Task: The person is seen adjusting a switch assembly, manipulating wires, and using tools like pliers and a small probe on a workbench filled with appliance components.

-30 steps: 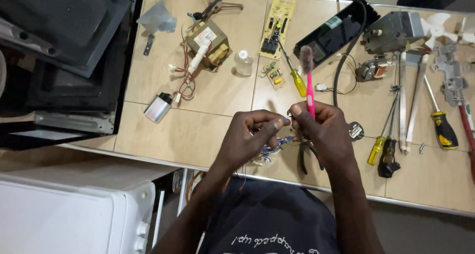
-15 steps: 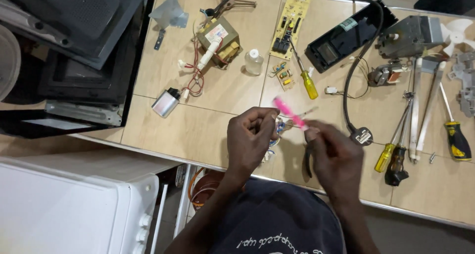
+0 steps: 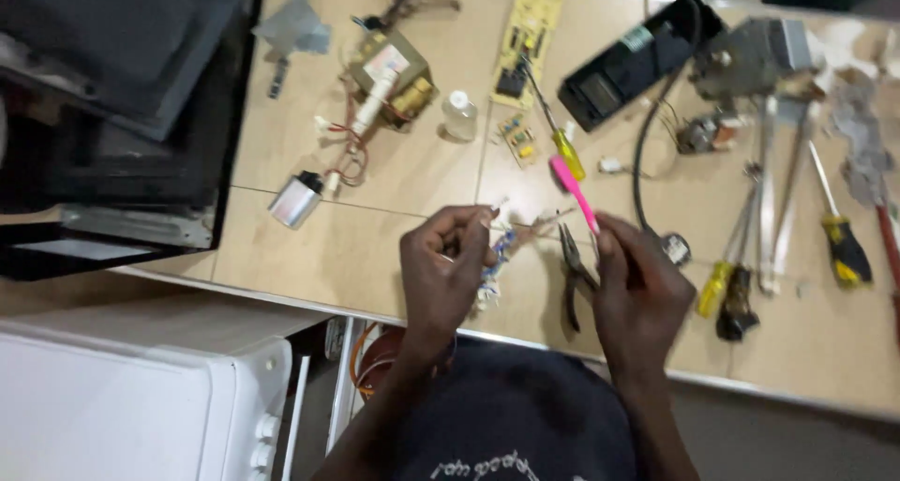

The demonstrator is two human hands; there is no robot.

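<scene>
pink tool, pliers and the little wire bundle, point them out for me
pink tool (image 3: pixel 574 192), head view, on the middle of its pink shaft above the right hand.
pliers (image 3: pixel 572 273), head view, on the dark handles lying on the table.
wire bundle (image 3: pixel 495 256), head view, on the wires under the left hand's fingers.

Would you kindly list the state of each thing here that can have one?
Left hand: pinching a small wired part.
Right hand: gripping a pink tool, tilted.
Pliers: lying on table, handles slightly apart.
Yellow screwdriver: lying flat.
Small bottle: upright, capped.
</scene>
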